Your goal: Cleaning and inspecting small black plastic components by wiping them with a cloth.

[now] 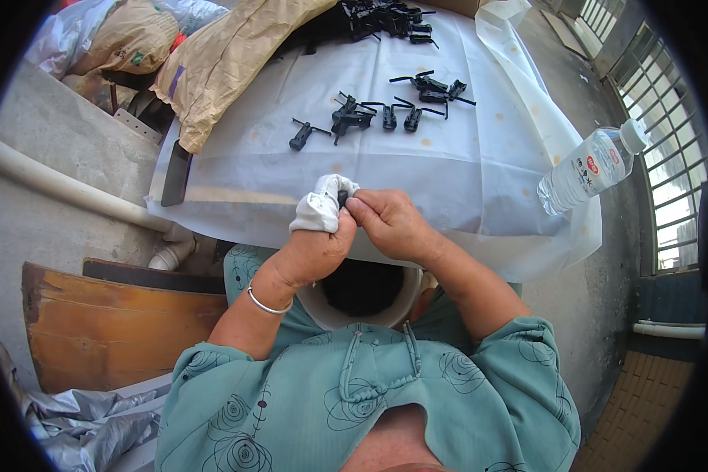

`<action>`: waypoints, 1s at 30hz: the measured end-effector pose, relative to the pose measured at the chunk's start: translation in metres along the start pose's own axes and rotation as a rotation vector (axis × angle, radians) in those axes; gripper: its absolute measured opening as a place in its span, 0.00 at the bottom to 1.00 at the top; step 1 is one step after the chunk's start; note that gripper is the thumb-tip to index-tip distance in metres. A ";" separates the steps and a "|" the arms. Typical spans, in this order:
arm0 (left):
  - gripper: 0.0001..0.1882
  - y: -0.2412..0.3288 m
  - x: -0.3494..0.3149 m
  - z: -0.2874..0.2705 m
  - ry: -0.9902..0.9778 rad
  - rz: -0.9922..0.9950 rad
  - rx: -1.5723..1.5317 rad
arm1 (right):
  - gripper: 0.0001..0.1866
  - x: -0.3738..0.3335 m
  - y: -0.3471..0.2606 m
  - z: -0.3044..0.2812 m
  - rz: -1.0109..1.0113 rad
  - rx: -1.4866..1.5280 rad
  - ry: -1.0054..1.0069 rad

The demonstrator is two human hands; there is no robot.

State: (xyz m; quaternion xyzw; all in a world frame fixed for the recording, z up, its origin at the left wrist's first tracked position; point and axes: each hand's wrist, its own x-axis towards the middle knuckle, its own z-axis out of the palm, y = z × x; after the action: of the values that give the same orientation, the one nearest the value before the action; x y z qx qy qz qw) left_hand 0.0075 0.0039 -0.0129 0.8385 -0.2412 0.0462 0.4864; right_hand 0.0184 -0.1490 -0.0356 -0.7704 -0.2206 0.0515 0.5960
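My left hand [324, 242], partly covered by a white cloth glove [316, 211], is closed around a small black plastic part [342, 199]. From the other side my right hand [392, 223] pinches the same part, thumb and fingers pressed together. Most of that part is hidden by the fingers. Both hands meet above the table's near edge. Farther away, loose black clip-like pieces with thin arms lie on the plastic sheet, among them a single piece [300, 138] and a small cluster [351, 118]. Below my wrists, a white bucket [315, 305] with dark contents sits between my legs.
White plastic sheeting [480, 169] covers the table. A water bottle [586, 173] stands at its right edge. Brown paper sacking [232, 67] lies along the far left, beside a heap of black pieces [385, 20]. A wooden board [118, 326] leans at my left.
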 end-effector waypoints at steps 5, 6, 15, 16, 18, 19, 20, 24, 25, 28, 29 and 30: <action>0.12 0.004 -0.016 -0.002 -0.040 -0.072 0.069 | 0.14 -0.002 0.001 0.001 0.078 0.092 -0.125; 0.12 0.005 -0.017 -0.005 -0.097 -0.127 0.043 | 0.15 -0.001 0.002 -0.004 0.116 0.178 -0.238; 0.24 -0.044 0.038 -0.046 0.020 -0.099 0.408 | 0.15 0.003 -0.010 -0.037 0.106 -0.098 -0.056; 0.22 -0.057 0.050 -0.043 0.158 -0.082 0.547 | 0.15 0.004 -0.008 -0.034 0.105 -0.099 -0.054; 0.19 -0.075 0.061 -0.037 0.300 -0.064 0.687 | 0.12 0.006 -0.004 -0.029 -0.124 -0.228 0.141; 0.17 -0.081 0.064 -0.035 0.264 -0.049 0.729 | 0.12 0.006 -0.003 -0.028 -0.128 -0.228 0.140; 0.14 -0.087 0.064 -0.035 0.230 -0.034 0.771 | 0.10 0.006 -0.002 -0.027 -0.185 -0.313 0.217; 0.11 -0.047 0.040 -0.017 0.198 0.106 0.679 | 0.08 0.006 0.005 -0.024 -0.285 -0.516 0.416; 0.10 -0.036 0.034 -0.012 0.208 0.172 0.623 | 0.08 0.006 0.008 -0.022 -0.281 -0.516 0.419; 0.11 -0.013 0.025 -0.001 0.208 0.252 0.416 | 0.08 0.006 0.010 -0.020 -0.350 -0.557 0.433; 0.11 -0.014 0.024 0.001 0.251 0.285 0.335 | 0.07 0.005 0.009 -0.021 -0.312 -0.462 0.403; 0.11 -0.011 0.023 0.002 0.252 0.290 0.337 | 0.07 0.004 0.008 -0.023 -0.274 -0.368 0.372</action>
State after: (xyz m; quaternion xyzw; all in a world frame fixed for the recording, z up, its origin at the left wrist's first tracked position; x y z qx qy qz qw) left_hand 0.0325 -0.0017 -0.0152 0.8521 -0.2852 0.2591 0.3543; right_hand 0.0322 -0.1690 -0.0359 -0.8246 -0.2151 -0.2126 0.4780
